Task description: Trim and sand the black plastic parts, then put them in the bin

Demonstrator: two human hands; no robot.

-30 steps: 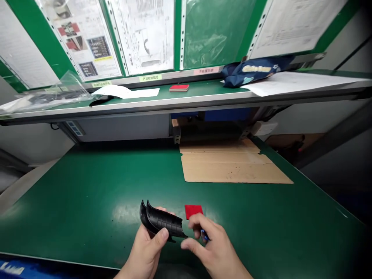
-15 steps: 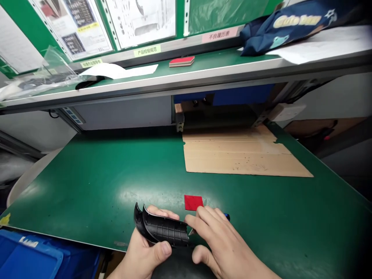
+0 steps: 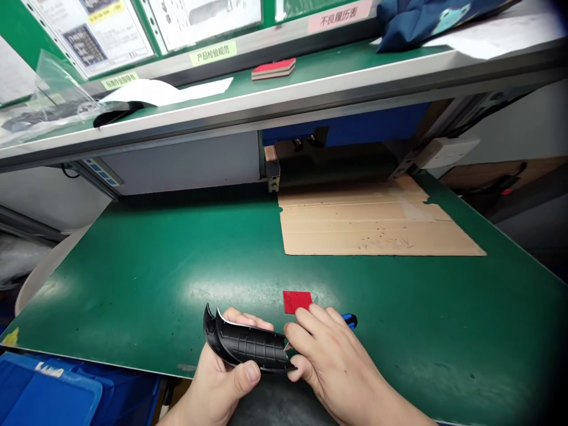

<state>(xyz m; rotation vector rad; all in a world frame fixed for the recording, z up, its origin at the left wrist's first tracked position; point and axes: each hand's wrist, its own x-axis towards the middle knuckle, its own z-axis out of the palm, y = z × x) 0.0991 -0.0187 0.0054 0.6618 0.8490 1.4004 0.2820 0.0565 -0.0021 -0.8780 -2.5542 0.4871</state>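
"Now that the right hand (image 3: 331, 349) has come in to the shells, what does each grip do?"

"The left hand (image 3: 224, 381) pinches two nested black shells (image 3: 252, 345), thumb on the near side, fingers on the far side. The right hand curls round a blue-handled tool (image 3: 350, 320), whose end pokes out beyond its knuckles; the hand hides the rest."

"What has changed, then?"

"A second ago the right hand stood apart from the shells. Half a second ago its fingers were by their right end, but the thumb hung clear. Now the thumb is at that end's lower corner, and a thin metal tip (image 3: 287, 346) shows beside the fingers."

"And that means?"

"I'd judge the work centres on that end edge, the left hand steadying. Whether the tip touches it, I can't tell."

"Anything near the grips?"

"A red pad (image 3: 296, 302) lies just past the right fingers, with cardboard (image 3: 355, 228) well beyond it."
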